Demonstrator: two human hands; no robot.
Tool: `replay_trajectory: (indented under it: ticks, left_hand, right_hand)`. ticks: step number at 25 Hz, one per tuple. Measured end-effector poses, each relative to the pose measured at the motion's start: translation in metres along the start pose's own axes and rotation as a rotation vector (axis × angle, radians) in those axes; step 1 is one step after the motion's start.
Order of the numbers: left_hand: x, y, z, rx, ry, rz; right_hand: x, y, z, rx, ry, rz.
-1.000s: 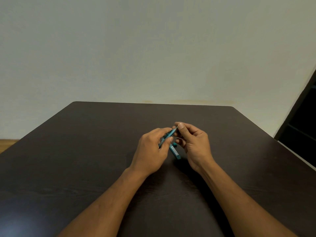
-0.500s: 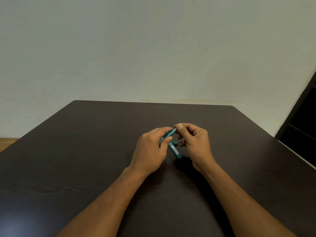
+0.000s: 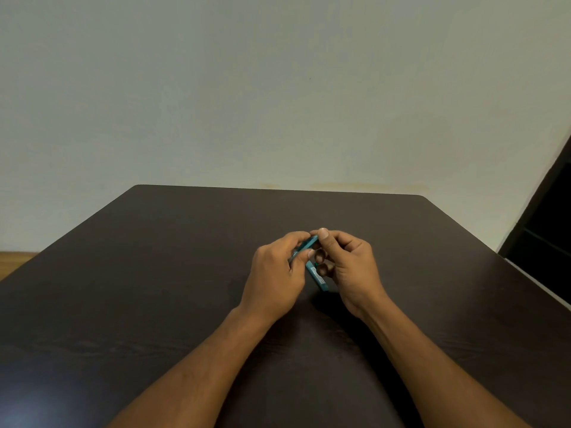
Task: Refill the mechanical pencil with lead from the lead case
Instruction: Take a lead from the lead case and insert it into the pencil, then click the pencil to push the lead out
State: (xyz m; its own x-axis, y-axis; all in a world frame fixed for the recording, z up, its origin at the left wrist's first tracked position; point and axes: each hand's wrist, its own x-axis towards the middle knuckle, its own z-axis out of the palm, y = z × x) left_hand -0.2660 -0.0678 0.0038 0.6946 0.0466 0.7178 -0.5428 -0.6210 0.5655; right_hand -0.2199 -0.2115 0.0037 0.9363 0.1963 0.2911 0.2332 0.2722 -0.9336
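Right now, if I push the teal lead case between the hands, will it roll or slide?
Probably slide: the lead case looks flat-sided, not round. It looks small and thin, so likely light and easily flicked away. The table has a sheen, so expect little friction.

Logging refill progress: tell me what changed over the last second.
Nothing visibly changed. The left hand still holds the teal pencil, the right hand still pinches its upper end, and the lead case still shows below, between the hands. No grip was taken or released.
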Motion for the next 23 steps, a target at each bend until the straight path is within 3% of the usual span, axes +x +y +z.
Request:
replay_trajectory:
  ticks: [4,6,8,11,17,23]
  left_hand:
    - [0.005,0.002,0.005,-0.16,-0.019,-0.181]
    - [0.008,0.003,0.001,-0.374,-0.062,-0.333]
    - [0.01,0.001,-0.007,-0.662,-0.037,-0.538]
    - [0.017,-0.003,-0.016,-0.916,-0.053,-0.736]
    - [0.022,-0.01,-0.012,-1.291,-0.225,-0.878]
    - [0.025,-0.007,-0.006,-1.255,-0.393,-0.932]
  right_hand:
    - [0.002,0.0,-0.002,0.03,-0.064,-0.006]
    - [0.003,-0.003,-0.002,0.126,-0.012,0.03]
    - [0.011,-0.008,0.001,0.452,0.108,0.115]
    - [0.033,-0.026,0.011,0.87,0.086,0.105]
    - [0.048,-0.03,0.034,1.002,0.086,0.151]
    - [0.04,-0.045,0.001,1.114,0.201,0.146]
